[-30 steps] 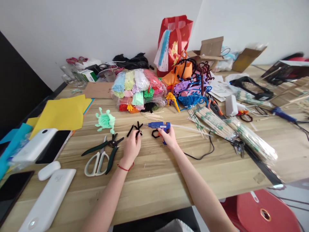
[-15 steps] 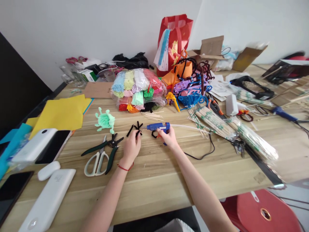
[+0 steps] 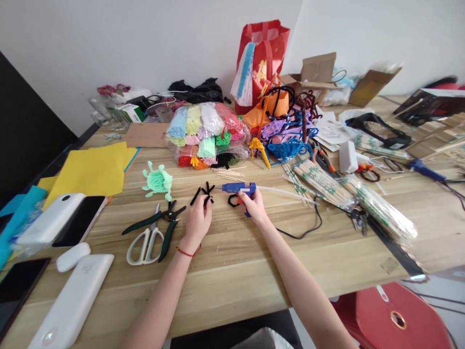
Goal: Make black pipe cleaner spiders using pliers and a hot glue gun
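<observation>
My left hand [image 3: 198,218] is closed on a black pipe cleaner piece [image 3: 207,188] whose short arms spread out above the fingers. Just left of it lies a straight black pipe cleaner [image 3: 195,196]. In my right hand [image 3: 253,204] is a blue hot glue gun [image 3: 234,187], its nozzle pointing left at the black piece. A pale glue stick [image 3: 281,191] trails from the gun's back end. Under the gun, a bent black loop [image 3: 232,200] rests on the table. A mint-green fuzzy figure [image 3: 158,181] sits further left.
Scissors [image 3: 146,245] and dark-handled pliers [image 3: 168,236] lie left of my hands. Bagged pipe cleaners [image 3: 207,131] and a red bag [image 3: 263,63] stand behind. Packs of wooden sticks [image 3: 325,184] lie right, near the gun's black cable [image 3: 301,237]. Phones and a white power bank [image 3: 72,300] occupy the left.
The glue gun's nozzle has drawn back slightly to the right, away from the black piece. My left hand has hardly moved.
</observation>
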